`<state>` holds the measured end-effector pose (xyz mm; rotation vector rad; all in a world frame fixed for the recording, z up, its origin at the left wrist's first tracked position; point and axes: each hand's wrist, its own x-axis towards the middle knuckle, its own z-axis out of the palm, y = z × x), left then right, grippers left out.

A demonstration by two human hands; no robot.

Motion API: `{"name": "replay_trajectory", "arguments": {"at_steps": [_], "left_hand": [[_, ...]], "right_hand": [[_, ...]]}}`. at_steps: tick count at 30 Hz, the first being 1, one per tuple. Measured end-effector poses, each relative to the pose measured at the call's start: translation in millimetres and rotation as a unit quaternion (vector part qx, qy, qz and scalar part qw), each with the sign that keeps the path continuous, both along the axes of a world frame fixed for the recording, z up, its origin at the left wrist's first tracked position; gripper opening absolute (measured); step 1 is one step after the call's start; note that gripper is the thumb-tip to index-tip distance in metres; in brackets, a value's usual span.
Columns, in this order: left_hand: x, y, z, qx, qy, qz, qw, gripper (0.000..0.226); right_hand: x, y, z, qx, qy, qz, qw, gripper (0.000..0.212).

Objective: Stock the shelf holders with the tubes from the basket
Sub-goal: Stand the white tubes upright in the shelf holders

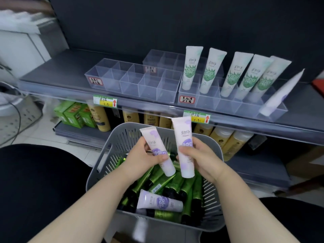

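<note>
- While both hands hover over the grey basket [98, 171], each holds one lilac tube; left hand [140, 158] has its fingers curled round the left tube [158, 149]; right hand [198, 158] has thumb and fingers wrapped round the right tube [183, 137]
- Right tube: long axis near upright, flat crimp up, cap end down; left tube: tilted, crimp toward the upper left
- Target, as I judge it: the clear right holder [226, 102] on the shelf, up and to the right of both hands; a leaning lilac tube [280, 92] sits in its far-right front cell; green-leaf tubes [210, 71] stand behind; the front cells between look free
- Right hand lies nearer; I would send it first, cap end leading; the left tube needs righting
</note>
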<state>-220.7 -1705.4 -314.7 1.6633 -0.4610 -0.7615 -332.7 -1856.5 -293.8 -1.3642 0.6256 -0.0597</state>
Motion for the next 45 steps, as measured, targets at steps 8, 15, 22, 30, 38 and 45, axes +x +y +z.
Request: {"name": "replay_trajectory", "arguments": {"at_steps": [8, 15, 22, 30, 38, 45], "left_hand": [[8, -43, 65, 0.002, -0.107, 0.002, 0.994, 0.043], [9, -113, 130, -0.055, -0.183, -0.017, 0.981, 0.047], [8, -196, 159, -0.042, -0.303, -0.018, 0.952, 0.049], [0, -249, 147, -0.031, -0.388, -0.027, 0.921, 0.073], [10, -262, 126, 0.027, -0.409, -0.044, 0.911, 0.069], [13, -261, 118, 0.068, -0.405, -0.072, 0.909, 0.063]], "right_hand": [[-13, -54, 81, -0.206, -0.050, -0.066, 0.975, 0.031], [-28, -122, 138, -0.385, -0.071, -0.169, 0.905, 0.041], [-24, -171, 156, -0.474, -0.080, -0.228, 0.847, 0.037], [-15, -208, 152, -0.501, -0.060, -0.247, 0.827, 0.040], [-4, -223, 134, -0.529, 0.031, -0.159, 0.833, 0.031], [0, -223, 113, -0.509, 0.105, -0.115, 0.847, 0.029]]}}
